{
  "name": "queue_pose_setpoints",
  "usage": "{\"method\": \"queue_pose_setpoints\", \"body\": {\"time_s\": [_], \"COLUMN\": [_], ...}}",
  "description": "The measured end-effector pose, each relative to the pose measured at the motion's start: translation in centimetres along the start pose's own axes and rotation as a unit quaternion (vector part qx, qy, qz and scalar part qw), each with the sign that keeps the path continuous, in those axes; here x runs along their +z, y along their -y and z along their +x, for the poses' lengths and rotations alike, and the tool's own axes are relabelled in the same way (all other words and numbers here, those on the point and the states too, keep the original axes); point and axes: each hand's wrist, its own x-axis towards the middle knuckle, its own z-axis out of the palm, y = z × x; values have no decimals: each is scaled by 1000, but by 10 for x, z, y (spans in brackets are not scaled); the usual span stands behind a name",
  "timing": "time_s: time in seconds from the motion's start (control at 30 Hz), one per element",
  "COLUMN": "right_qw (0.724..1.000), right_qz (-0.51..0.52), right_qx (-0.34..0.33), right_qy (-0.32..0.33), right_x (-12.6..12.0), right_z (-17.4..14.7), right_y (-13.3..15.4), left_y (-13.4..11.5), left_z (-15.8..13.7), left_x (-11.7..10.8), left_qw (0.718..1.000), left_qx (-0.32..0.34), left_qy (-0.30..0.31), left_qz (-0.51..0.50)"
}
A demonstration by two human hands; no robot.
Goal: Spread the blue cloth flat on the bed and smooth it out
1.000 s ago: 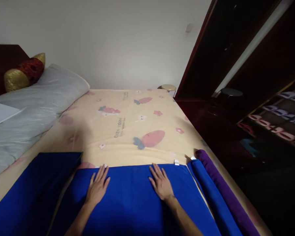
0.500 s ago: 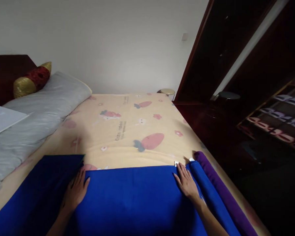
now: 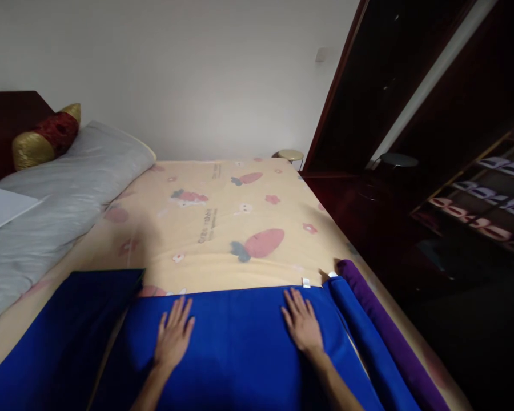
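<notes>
A bright blue cloth (image 3: 235,342) lies flat on the bed in front of me. My left hand (image 3: 173,335) rests palm down on its left part, fingers spread. On its right part my right hand (image 3: 302,324) also lies flat, close to the far edge. A small white tag (image 3: 305,282) sticks out at that far edge. Neither hand holds anything.
A darker blue folded cloth (image 3: 64,325) lies to the left. A rolled blue cloth (image 3: 364,337) and a rolled purple cloth (image 3: 389,331) run along the bed's right edge. Grey bedding (image 3: 55,194) and a red-gold cushion (image 3: 45,137) are at far left. A dark wardrobe (image 3: 411,114) stands right.
Both hands slid outward to the cloth's left and right ends, then came back inward to rest flat on it again.
</notes>
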Motion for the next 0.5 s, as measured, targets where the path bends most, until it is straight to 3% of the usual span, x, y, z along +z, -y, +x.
{"method": "queue_pose_setpoints", "body": {"time_s": [0.07,0.13,0.2,0.3,0.4,0.47,0.5], "right_qw": [998,999,999,999,998,996,997], "right_qz": [-18,-16,-7,-1,2,-5,-14], "right_qx": [47,46,44,35,-56,-87,-72], "right_qy": [-25,-21,-12,-25,-18,-4,-7], "right_x": [-8,-13,-17,-20,-17,-13,-10], "right_z": [0,0,0,-10,-38,-63,-76], "right_y": [-49,-77,-81,-52,-17,-11,-15], "left_y": [66,113,130,101,56,48,53], "left_z": [-4,-7,-9,-17,-43,-70,-84], "left_x": [-1,-4,-10,-19,-19,-13,-9], "left_qw": [994,993,993,993,995,995,996], "left_qx": [-97,-80,-48,-7,64,81,73], "left_qy": [-33,-60,-64,-70,-42,-17,-19], "left_qz": [33,65,85,92,68,49,45]}}
